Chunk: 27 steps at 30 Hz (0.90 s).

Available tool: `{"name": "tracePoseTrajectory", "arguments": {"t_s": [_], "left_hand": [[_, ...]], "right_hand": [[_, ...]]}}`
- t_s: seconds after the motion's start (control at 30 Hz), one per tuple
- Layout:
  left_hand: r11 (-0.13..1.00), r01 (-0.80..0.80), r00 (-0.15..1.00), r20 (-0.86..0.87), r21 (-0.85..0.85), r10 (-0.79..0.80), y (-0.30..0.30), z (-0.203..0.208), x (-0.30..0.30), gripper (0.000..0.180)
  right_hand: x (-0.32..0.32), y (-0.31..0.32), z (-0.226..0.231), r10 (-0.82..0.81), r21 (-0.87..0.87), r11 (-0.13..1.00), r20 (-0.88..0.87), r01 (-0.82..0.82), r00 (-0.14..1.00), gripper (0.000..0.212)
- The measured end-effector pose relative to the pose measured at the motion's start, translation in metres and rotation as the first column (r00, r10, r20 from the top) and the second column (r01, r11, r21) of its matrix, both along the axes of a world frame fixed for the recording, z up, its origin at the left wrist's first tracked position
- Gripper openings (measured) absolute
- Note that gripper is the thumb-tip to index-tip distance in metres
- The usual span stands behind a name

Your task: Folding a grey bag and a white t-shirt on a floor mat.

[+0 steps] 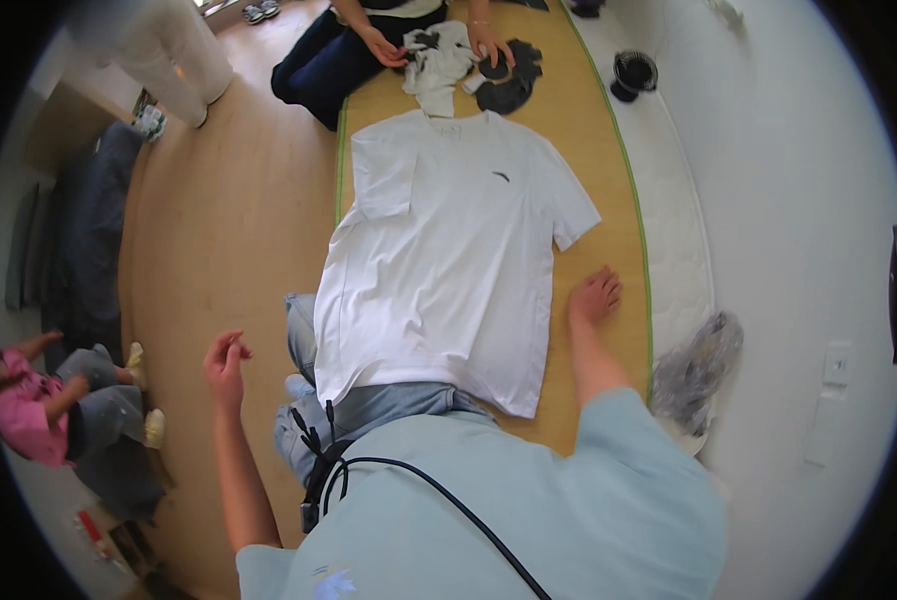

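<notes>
A white short-sleeved T-shirt (449, 250) lies spread on a tan mat (594, 355), collar away from me and hem near my knees. A small dark mark sits on its chest; soft creases run through the lower half. The shirt's left-hand sleeve lies inward over the body, while the other sticks out to the right. My right hand (596, 296) rests palm down on the mat beside the shirt's right edge, holding nothing. Away from the shirt, my left hand (227, 365) is raised over the wooden floor, empty, its fingers loosely bent.
Across the mat, another person's hands (384, 48) handle a crumpled white garment (439, 65) beside dark grey cloth pieces (509, 80). A person in pink (34, 415) sits at the left; another stands behind. A black basket (634, 75) and plastic bag (699, 365) lie along the right wall.
</notes>
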<state>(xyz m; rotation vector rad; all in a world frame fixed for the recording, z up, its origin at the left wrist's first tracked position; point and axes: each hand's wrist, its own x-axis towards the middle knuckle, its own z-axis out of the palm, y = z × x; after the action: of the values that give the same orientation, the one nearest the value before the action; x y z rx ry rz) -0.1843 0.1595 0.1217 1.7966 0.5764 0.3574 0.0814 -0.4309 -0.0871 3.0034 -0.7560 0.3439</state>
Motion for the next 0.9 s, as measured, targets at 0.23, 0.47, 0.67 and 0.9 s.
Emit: {"name": "tracePoseTrajectory", "arguments": {"t_s": [0.23,0.47,0.67,0.9], "left_hand": [[0.755,0.65,0.758,-0.154,0.084,-0.634,-0.163,0.039,0.193,0.02],[0.363,0.798,0.553,-0.346,0.482,-0.758,-0.37,-0.036,0.312,0.036],[0.352,0.651,0.628,-0.216,0.673,-0.748,-0.453,-0.105,0.374,0.035],[0.08,0.711,0.611,-0.557,0.699,-0.563,-0.486,-0.156,0.407,0.034]], "right_hand": [[0.006,0.005,0.012,-0.004,-0.027,1.0,0.073,0.006,0.997,0.045],[0.011,0.0,0.006,-0.049,0.063,0.997,0.026,0.047,0.998,0.052],[0.018,0.003,0.009,-0.058,0.13,0.99,0.048,0.051,0.997,0.052],[0.018,-0.001,0.011,-0.059,0.15,0.987,0.026,0.054,0.998,0.053]]}}
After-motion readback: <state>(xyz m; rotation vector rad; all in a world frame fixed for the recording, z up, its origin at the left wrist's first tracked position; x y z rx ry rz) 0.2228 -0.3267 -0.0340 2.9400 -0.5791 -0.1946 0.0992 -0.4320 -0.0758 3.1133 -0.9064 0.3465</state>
